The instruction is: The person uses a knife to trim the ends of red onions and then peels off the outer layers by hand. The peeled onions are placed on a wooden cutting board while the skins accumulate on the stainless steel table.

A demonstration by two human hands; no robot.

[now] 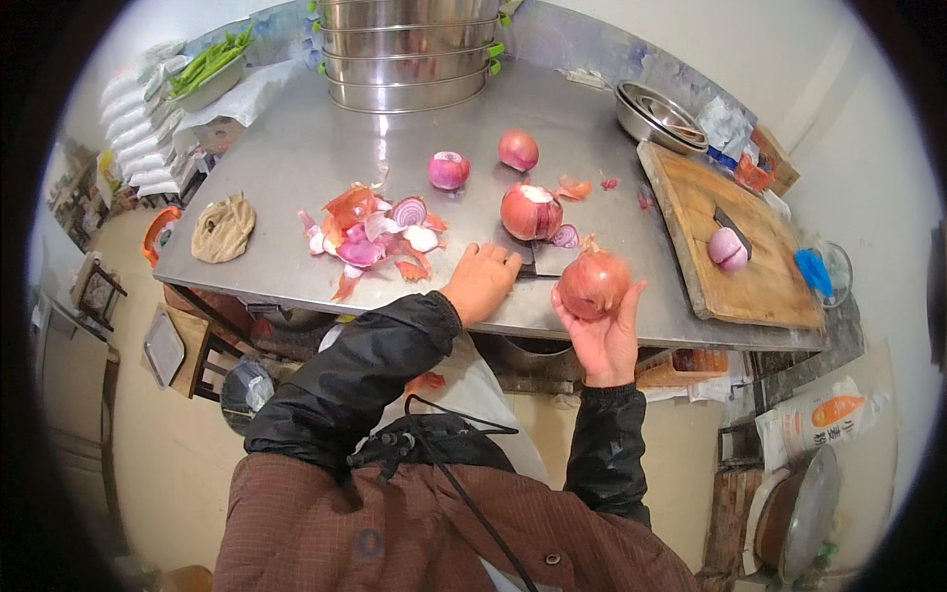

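Note:
My right hand (610, 325) is raised in front of the table's near edge, holding a large red onion (594, 285) with papery skin. My left hand (484, 281) rests at the near edge, beside the dark handle of a wide-bladed kitchen knife (551, 260) lying flat; whether the fingers touch the handle is unclear. Just beyond the knife is an onion with its top cut off (531, 212), a cut slice (566, 236) beside it. Farther back lie a trimmed onion (448, 171) and another onion (518, 150). Left of my left hand is a heap of onion skins and cut ends (362, 244).
On the steel table (288, 163) stand stacked steamer pans (410, 59), nested metal bowls (658, 118) and a crumpled cloth (223, 228). A wooden cutting board (725, 274) at the right bears a peeled onion (728, 249) and a dark-handled tool (740, 231).

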